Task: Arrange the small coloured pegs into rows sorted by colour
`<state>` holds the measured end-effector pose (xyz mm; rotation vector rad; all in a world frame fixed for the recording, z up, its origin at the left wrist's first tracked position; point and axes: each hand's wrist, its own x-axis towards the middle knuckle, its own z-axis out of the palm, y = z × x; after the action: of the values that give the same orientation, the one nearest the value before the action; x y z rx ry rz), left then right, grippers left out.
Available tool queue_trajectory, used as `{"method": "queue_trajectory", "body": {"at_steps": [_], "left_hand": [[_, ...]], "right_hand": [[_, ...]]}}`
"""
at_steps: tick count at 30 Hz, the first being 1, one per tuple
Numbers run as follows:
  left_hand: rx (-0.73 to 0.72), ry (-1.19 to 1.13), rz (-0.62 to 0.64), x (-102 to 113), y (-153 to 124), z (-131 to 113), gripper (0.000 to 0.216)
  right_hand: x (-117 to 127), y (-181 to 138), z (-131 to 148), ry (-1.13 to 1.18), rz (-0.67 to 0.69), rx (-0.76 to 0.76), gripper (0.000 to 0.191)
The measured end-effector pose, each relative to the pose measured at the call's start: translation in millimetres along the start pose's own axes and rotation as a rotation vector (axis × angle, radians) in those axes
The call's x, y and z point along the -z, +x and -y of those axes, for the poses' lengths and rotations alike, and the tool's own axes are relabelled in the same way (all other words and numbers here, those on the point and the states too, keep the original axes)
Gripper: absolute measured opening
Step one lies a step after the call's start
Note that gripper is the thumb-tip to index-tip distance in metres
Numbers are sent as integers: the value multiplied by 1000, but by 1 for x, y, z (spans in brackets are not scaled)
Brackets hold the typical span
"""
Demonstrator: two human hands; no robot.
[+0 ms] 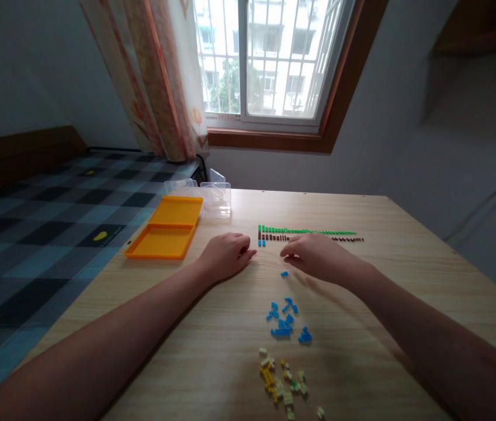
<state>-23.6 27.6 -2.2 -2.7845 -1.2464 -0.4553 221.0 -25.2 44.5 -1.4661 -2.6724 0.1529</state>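
My left hand (225, 256) rests on the wooden table, its fingers loosely curled and the fingertips turned toward the row ends; nothing shows in it. My right hand (318, 255) hovers over the table, fingers bent and a little apart, with nothing visible between them. Just below its fingertips lies a single blue toy brick (284, 273). Beyond my hands run a row of green bricks (294, 231) and a row of brown bricks (274, 237), the brown one partly hidden by my right hand. Two blue bricks (262, 243) sit side by side at the left end, in front of the brown row.
Closer to me lie a loose pile of blue bricks (283, 324) and a scatter of yellow and cream bricks (274, 380). An open orange case (160, 241) stands on the left, with clear plastic boxes (217, 202) behind it. A checkered bed (55, 234) adjoins the table's left edge.
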Motion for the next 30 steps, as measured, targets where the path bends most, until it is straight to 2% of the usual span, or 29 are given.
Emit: {"method": "queue_trajectory", "body": {"at_steps": [3,8,13,18,22,26,30], "left_hand": [[-3,-5,13,1,0,-1,29],[-3,-3,30,4,1,-4,28],[-28,-1,32,4,0,-4,29],[-25,-9,40,4,0,-4,28],[-22,-1,36,4,0,-4,28],[-27,0,33,4,0,-4,27],[-32,0,38,5,0,-5,28]], "right_hand": [[4,-2,4,26,30,-19,11],[-3,-1,8,36,50,108,10],[-18,5,-4,-28,-4,131,16],[-26,7,-19,-1,-123,190,18],[-26,7,-28,-52,-182,96,17],[-25,5,-29,-85,-94,67,14],[-28,5,-26,-64,-97,74,21]]}}
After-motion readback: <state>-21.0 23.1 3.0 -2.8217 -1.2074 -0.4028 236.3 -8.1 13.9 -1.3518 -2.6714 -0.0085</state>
